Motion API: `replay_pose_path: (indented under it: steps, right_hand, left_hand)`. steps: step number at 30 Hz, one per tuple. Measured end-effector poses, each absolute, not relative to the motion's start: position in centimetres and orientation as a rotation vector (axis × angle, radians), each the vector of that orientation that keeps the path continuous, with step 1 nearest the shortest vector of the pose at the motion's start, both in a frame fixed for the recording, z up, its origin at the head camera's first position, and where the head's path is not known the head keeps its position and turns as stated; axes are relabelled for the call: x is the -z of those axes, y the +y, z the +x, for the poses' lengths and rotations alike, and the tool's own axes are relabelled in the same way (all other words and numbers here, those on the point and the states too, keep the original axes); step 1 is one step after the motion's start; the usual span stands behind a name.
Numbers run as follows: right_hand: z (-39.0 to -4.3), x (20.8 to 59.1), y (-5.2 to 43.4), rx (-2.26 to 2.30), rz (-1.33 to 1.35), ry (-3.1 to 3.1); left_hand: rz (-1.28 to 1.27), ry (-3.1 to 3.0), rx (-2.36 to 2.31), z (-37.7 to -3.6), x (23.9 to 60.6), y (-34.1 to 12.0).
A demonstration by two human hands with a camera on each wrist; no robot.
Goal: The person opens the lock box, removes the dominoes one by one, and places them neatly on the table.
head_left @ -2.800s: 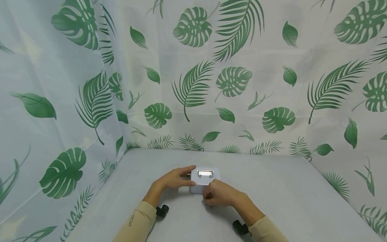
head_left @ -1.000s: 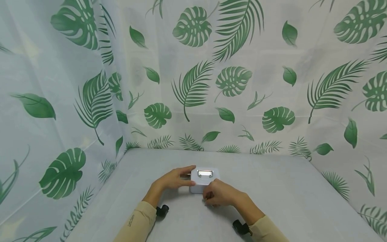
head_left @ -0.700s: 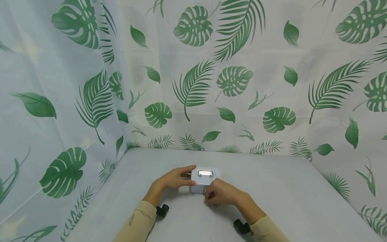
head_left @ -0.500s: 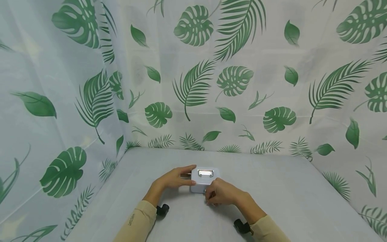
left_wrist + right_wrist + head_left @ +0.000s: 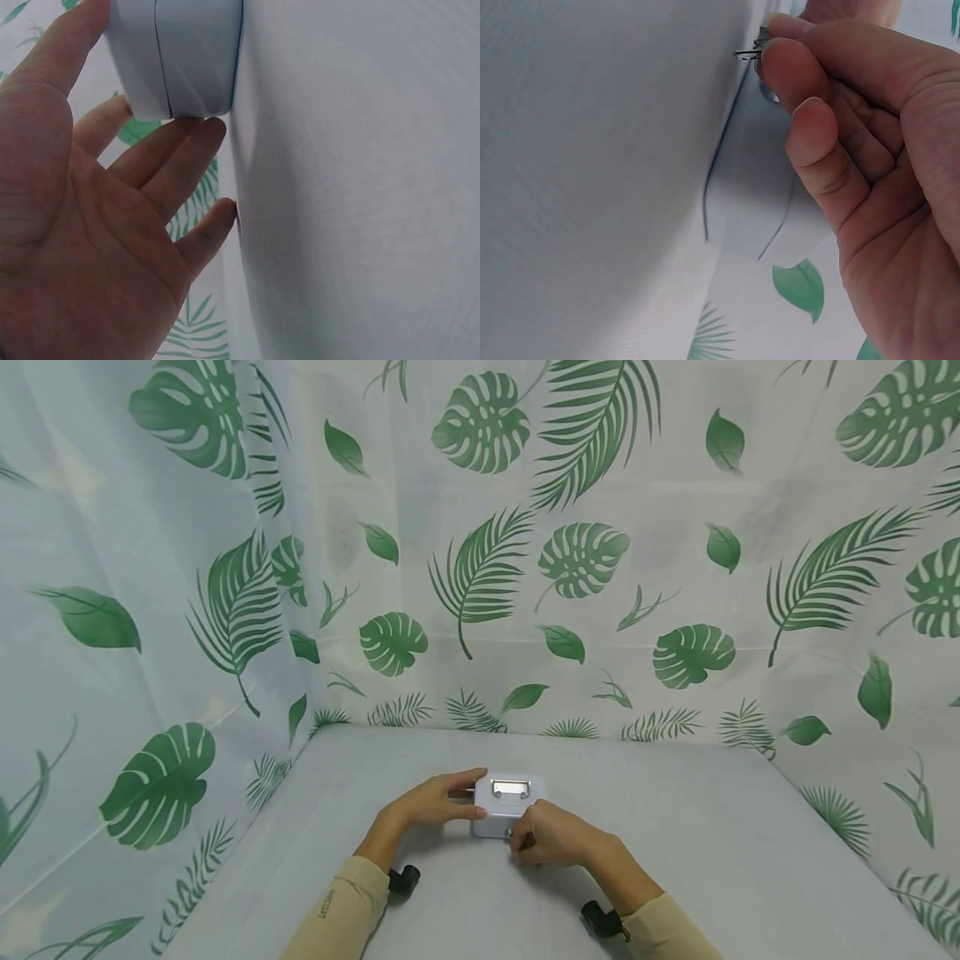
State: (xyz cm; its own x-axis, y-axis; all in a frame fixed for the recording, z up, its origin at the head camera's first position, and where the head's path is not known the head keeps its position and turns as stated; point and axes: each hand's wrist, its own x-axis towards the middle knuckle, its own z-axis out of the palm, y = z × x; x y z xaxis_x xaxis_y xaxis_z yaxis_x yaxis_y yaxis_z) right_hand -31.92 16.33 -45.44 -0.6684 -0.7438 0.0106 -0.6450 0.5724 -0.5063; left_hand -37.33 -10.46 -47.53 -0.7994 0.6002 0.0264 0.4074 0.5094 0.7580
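Note:
A small white cash box (image 5: 491, 822) with a metal carrying handle (image 5: 510, 789) on its lid lies on the table, lid down. My left hand (image 5: 427, 803) is at its left end, thumb on the front lid edge and index finger at the back corner. In the left wrist view, the other fingers (image 5: 180, 161) lie fairly straight against the end wall. My right hand (image 5: 551, 837) is at the box's front, pinching a small metal key (image 5: 746, 54) between thumb and index finger. A round lock (image 5: 769, 91) shows partly behind those fingertips; whether the key touches it is hidden.
The box stands on a pale cloth-covered table (image 5: 675, 827). White curtains with green leaf prints (image 5: 585, 643) close off the back and both sides. Black wrist cameras (image 5: 405, 880) hang below both forearms.
My right hand has shifted slightly right along the box's front, and a shiny bit of the lock area now shows beside its fingertips. The left hand and the box have stayed put.

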Motion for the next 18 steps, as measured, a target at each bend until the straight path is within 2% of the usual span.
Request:
replay_pose_path:
  steps: [18]
  right_hand:
    - [-31.69, 44.91, 15.83, 0.574, -1.212, 2.682]
  left_hand:
    - [0.860, 2.514, -1.181, -37.34, 47.57, -10.47]
